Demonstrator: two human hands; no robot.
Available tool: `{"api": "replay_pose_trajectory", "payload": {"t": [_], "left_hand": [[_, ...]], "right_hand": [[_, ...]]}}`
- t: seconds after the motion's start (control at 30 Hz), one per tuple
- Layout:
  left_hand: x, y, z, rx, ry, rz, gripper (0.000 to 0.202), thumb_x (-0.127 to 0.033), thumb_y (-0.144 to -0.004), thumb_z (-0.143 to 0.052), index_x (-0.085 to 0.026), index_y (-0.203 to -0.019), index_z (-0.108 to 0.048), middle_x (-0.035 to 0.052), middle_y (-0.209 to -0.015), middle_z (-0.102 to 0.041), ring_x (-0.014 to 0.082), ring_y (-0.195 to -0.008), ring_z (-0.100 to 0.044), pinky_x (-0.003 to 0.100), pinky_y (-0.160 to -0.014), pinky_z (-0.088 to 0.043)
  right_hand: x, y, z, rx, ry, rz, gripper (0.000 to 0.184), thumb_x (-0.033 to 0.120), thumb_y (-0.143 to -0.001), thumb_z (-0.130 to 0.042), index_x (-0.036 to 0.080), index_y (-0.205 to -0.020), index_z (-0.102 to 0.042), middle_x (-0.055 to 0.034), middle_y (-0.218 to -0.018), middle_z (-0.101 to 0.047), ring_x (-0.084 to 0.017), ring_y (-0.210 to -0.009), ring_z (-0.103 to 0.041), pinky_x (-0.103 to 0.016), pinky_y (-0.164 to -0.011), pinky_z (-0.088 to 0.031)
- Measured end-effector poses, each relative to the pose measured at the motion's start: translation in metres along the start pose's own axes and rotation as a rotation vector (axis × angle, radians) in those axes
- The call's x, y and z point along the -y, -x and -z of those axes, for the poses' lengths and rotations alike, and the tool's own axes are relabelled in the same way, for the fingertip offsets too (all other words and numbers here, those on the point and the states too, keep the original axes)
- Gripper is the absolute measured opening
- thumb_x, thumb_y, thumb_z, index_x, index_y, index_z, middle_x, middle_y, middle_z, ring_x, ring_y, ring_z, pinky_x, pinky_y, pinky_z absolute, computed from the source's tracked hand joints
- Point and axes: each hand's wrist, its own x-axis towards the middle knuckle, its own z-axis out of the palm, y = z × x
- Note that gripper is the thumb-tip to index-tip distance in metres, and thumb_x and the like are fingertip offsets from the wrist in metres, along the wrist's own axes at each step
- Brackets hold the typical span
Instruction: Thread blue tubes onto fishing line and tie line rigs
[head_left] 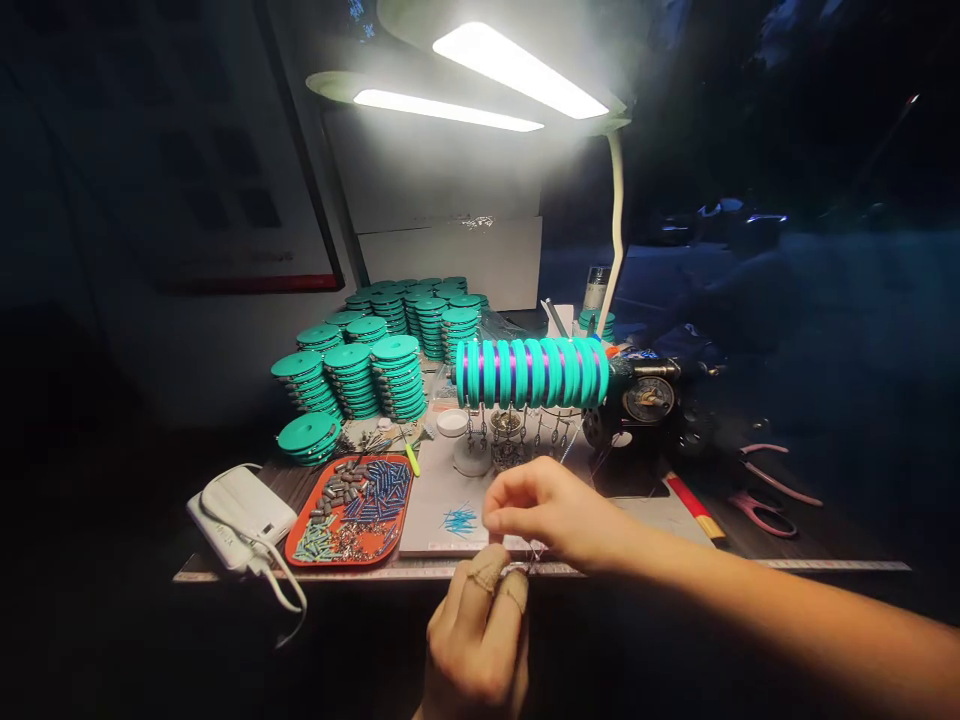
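My left hand [478, 635] is low in the middle, curled closed, with beige wraps on two fingers. Just above it, my right hand [551, 510] reaches in from the right with thumb and forefinger pinched together. A thin dark strand shows faintly between the hands, but what each one grips is too small to make out. Left of my right hand, a small heap of blue slivers [459, 518] lies on the pale work board [427, 545]. Beyond the hands, a row of turquoise spools [532, 372] with purple windings sits on a horizontal shaft, small metal pieces dangling below.
An orange-red tray [300, 550] holds sorted small metal and coloured parts. Beside it lies a white power bank [240, 510] with a cable. Stacked turquoise discs [349, 375] stand behind. At right are a black machine [649, 400], a red-handled tool [694, 505] and scissors [765, 515].
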Motion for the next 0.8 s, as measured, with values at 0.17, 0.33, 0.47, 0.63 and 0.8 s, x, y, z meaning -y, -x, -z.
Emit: {"api": "replay_pose_trajectory", "payload": {"t": [0.17,0.33,0.47,0.63,0.8], "left_hand": [[-0.001,-0.028,0.01,0.346,0.611,0.63,0.012,-0.015,-0.072,-0.057,-0.016,-0.062,-0.064,0.0036,-0.061,-0.059,0.0149,-0.058,-0.052,0.024,-0.054,-0.042],[-0.002,-0.041,0.011,0.353,1.401,1.556,0.013,-0.01,-0.056,-0.071,-0.012,-0.057,-0.058,-0.0023,-0.057,-0.053,0.0037,-0.048,-0.045,0.01,-0.039,-0.031],[-0.004,-0.036,0.009,0.311,1.473,1.589,0.015,-0.01,-0.053,-0.074,-0.01,-0.06,-0.061,-0.0016,-0.059,-0.055,0.0025,-0.047,-0.046,0.01,-0.038,-0.03],[-0.002,-0.038,0.012,0.315,1.259,1.347,0.013,-0.016,-0.057,-0.073,-0.009,-0.061,-0.063,-0.0005,-0.06,-0.058,0.0042,-0.048,-0.044,0.013,-0.041,-0.034],[-0.001,-0.037,0.009,0.341,1.436,1.552,0.018,-0.013,-0.05,-0.077,-0.009,-0.055,-0.061,0.0001,-0.055,-0.058,0.0032,-0.044,-0.046,0.01,-0.036,-0.032]], "right_hand": [[-0.015,0.018,-0.003,-0.185,0.368,0.389,0.01,0.013,-0.076,-0.053,0.012,-0.082,-0.061,-0.004,-0.072,-0.063,-0.012,-0.058,-0.05,-0.023,-0.052,-0.038],[-0.051,0.054,-0.006,-0.398,1.141,1.118,0.023,0.008,-0.083,-0.043,0.009,-0.075,-0.064,-0.0055,-0.062,-0.063,-0.014,-0.049,-0.047,-0.029,-0.045,-0.032],[-0.06,0.056,-0.019,-0.433,1.164,1.121,0.025,0.005,-0.082,-0.043,0.008,-0.069,-0.064,-0.0043,-0.055,-0.06,-0.013,-0.045,-0.046,-0.029,-0.042,-0.03],[-0.052,0.058,-0.026,-0.409,1.108,1.026,0.037,0.005,-0.086,-0.036,0.012,-0.059,-0.06,-0.0008,-0.044,-0.052,-0.012,-0.04,-0.04,-0.027,-0.038,-0.025],[-0.05,0.056,-0.013,-0.401,1.144,1.135,0.026,0.004,-0.083,-0.042,0.007,-0.073,-0.065,-0.005,-0.055,-0.061,-0.013,-0.043,-0.045,-0.028,-0.041,-0.029]]}}
